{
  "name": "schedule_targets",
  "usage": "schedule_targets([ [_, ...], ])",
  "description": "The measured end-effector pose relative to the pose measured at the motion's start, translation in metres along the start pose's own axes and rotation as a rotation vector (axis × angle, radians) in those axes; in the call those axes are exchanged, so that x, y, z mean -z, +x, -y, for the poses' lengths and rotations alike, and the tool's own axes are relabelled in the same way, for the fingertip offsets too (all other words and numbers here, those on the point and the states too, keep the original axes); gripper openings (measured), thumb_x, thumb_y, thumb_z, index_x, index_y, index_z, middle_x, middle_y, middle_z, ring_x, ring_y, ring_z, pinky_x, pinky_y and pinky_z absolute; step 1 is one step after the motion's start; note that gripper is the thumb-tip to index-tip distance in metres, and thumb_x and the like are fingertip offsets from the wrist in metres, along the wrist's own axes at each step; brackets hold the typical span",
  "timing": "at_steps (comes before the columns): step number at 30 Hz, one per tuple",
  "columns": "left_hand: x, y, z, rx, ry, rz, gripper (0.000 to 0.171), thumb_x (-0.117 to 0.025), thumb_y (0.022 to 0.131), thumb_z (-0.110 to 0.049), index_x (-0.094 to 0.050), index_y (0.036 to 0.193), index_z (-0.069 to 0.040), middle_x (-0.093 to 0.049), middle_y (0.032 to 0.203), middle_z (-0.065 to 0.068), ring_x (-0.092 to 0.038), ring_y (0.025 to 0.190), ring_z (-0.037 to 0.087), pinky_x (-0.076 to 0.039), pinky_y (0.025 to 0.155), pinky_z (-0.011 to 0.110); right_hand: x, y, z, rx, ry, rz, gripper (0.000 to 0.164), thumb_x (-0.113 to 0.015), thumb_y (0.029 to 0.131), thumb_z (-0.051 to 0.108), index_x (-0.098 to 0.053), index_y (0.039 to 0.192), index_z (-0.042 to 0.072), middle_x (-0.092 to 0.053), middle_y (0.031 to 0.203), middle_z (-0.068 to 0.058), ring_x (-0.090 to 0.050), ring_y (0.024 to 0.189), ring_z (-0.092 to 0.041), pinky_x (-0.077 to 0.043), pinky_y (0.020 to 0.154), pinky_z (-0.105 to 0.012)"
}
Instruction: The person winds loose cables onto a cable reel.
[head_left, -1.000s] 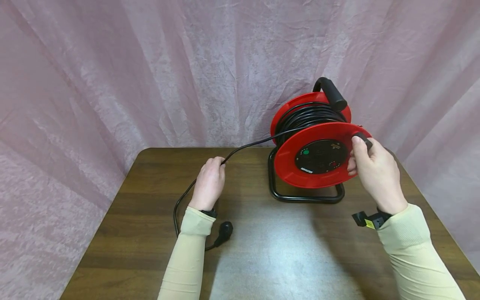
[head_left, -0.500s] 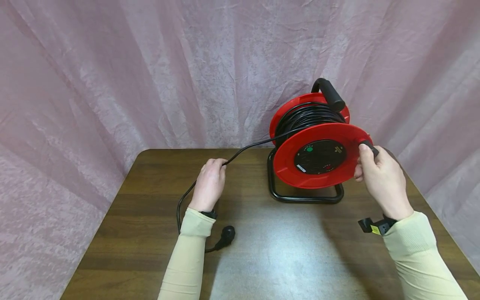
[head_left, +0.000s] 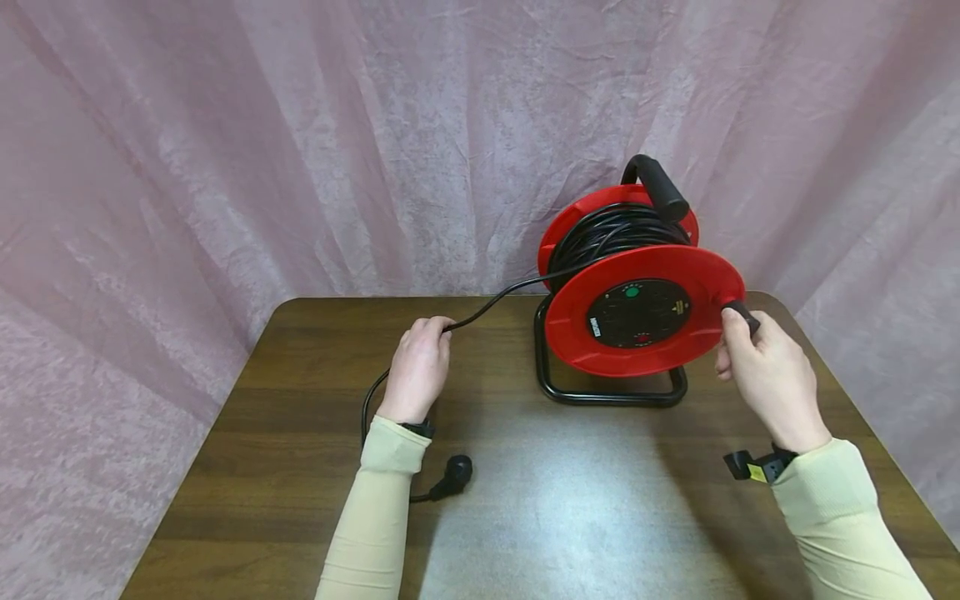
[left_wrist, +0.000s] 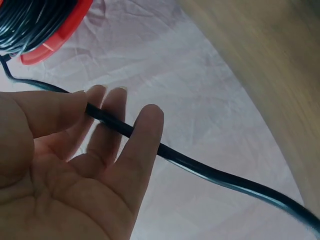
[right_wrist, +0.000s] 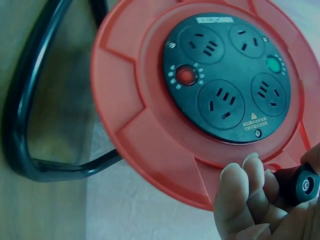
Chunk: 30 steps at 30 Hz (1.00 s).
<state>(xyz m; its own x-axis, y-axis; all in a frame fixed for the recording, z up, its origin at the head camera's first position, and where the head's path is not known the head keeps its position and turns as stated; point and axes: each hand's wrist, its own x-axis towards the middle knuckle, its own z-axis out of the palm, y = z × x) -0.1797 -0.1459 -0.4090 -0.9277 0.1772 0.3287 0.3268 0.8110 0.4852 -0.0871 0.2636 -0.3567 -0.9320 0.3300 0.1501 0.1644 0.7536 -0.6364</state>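
Note:
A red cable reel [head_left: 570, 333] with black cord wound on its drum stands at the table's back right. My right hand [head_left: 776, 375] grips the small black crank knob [head_left: 741, 316] on the rim of its front disc. The right wrist view shows the black socket panel [right_wrist: 230, 75] up close, with the knob [right_wrist: 295, 185] between thumb and fingers. From the drum the black cord [head_left: 517, 287] runs left to my left hand [head_left: 420, 367]. In the left wrist view the thumb and fingers pinch this cord [left_wrist: 200, 170]. Past the hand it loops to a black plug [head_left: 456, 473].
The reel stands on a black tubular frame [head_left: 607, 399] with a thick carrying handle [head_left: 663, 190] on top. Behind the wooden table [head_left: 285, 467] hangs a pink curtain [head_left: 375, 150]. The plug lies beside my left forearm.
My right hand has moved down and right with the knob, turning the reel clockwise. The left hand stays nearly in place; the cord loop beside it has drawn in and the plug has shifted slightly.

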Motion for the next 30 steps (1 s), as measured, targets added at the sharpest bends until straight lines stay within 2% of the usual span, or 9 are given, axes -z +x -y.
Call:
schedule_targets([
  [4, 0.0, -0.001, 0.0, 0.028, -0.002, 0.013, 0.023, -0.052, 0.104, -0.014, -0.066, 0.121, -0.008, -0.063, 0.115, 0.012, -0.058, 0.103, 0.031, -0.049, 0.088, 0.044, -0.002, -0.003, -0.005, -0.008, -0.016, 0.012, 0.056, -0.027, 0.102, 0.06, -0.057, 0.093, 0.013, -0.067, 0.071, -0.004, -0.06, 0.068, -0.023, -0.037, 0.06, -0.039],
  [9, 0.001, -0.001, -0.002, -0.009, -0.013, 0.002, 0.022, -0.053, 0.103, -0.012, -0.066, 0.119, -0.006, -0.064, 0.112, 0.013, -0.059, 0.102, 0.031, -0.048, 0.089, 0.044, -0.005, -0.006, -0.009, -0.028, -0.031, 0.029, 0.055, -0.026, 0.102, 0.059, -0.056, 0.094, 0.013, -0.067, 0.071, -0.004, -0.059, 0.071, -0.027, -0.036, 0.058, -0.039],
  [14, 0.002, -0.002, -0.001, 0.0, -0.01, -0.008, 0.021, -0.053, 0.103, -0.012, -0.066, 0.119, -0.007, -0.066, 0.109, 0.011, -0.06, 0.101, 0.029, -0.049, 0.087, 0.043, -0.008, -0.008, -0.012, -0.044, -0.039, 0.046, 0.058, -0.026, 0.102, 0.059, -0.058, 0.089, 0.013, -0.067, 0.07, -0.003, -0.057, 0.069, -0.027, -0.035, 0.057, -0.039],
  [20, 0.001, -0.002, 0.0, -0.024, -0.013, -0.009, 0.022, -0.053, 0.103, -0.011, -0.066, 0.12, -0.006, -0.067, 0.108, 0.012, -0.061, 0.099, 0.029, -0.049, 0.087, 0.043, -0.009, -0.011, -0.014, -0.038, -0.045, 0.059, 0.058, -0.028, 0.102, 0.058, -0.059, 0.086, 0.012, -0.067, 0.069, -0.004, -0.057, 0.068, -0.027, -0.035, 0.056, -0.038],
  [30, 0.002, -0.001, 0.0, 0.008, 0.002, 0.005, 0.025, -0.052, 0.104, -0.013, -0.066, 0.124, -0.006, -0.065, 0.111, 0.013, -0.061, 0.101, 0.03, -0.05, 0.088, 0.042, -0.015, -0.015, -0.02, -0.052, -0.079, 0.112, 0.061, -0.027, 0.102, 0.06, -0.059, 0.084, 0.012, -0.067, 0.068, -0.003, -0.056, 0.063, -0.026, -0.036, 0.053, -0.037],
])
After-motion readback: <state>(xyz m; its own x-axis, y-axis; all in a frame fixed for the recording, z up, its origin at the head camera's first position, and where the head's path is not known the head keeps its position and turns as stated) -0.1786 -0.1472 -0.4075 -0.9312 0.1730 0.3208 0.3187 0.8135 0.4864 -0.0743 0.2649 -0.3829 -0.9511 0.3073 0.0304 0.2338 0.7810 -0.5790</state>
